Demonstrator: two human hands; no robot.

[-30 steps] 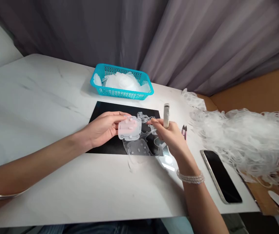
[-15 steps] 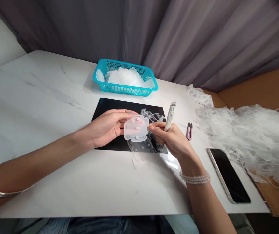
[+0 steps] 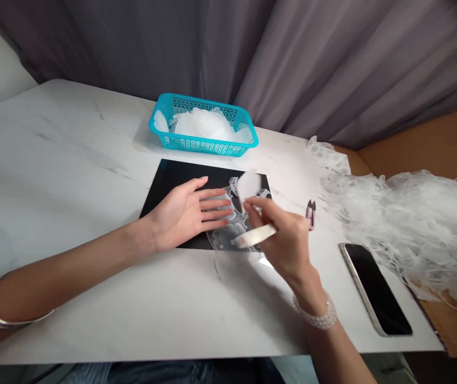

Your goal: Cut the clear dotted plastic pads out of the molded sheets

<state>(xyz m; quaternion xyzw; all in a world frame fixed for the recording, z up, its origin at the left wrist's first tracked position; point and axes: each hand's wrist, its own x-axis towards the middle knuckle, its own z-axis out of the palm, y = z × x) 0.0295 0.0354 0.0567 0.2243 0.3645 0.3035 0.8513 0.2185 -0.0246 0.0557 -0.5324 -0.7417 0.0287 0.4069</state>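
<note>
My left hand is open, palm turned inward and fingers stretched over a black mat. Between the thumb and forefinger of my right hand is a thin translucent white piece, smeared by motion. The same hand also keeps a slim tool with a whitish wrapped handle in its other fingers, pointing left; its tip is too blurred to make out. Beneath both hands, clear cut-out plastic sheeting lies on the mat and hangs over its front edge.
Behind the mat stands a blue basket with white translucent pieces. To the right lie pink thread snips, a phone and a big heap of translucent scraps by brown cardboard. A grey curtain hangs behind.
My left hand has let go of the translucent piece and spread its fingers. The wrapped tool in my right hand has swung from pointing up to pointing left.
</note>
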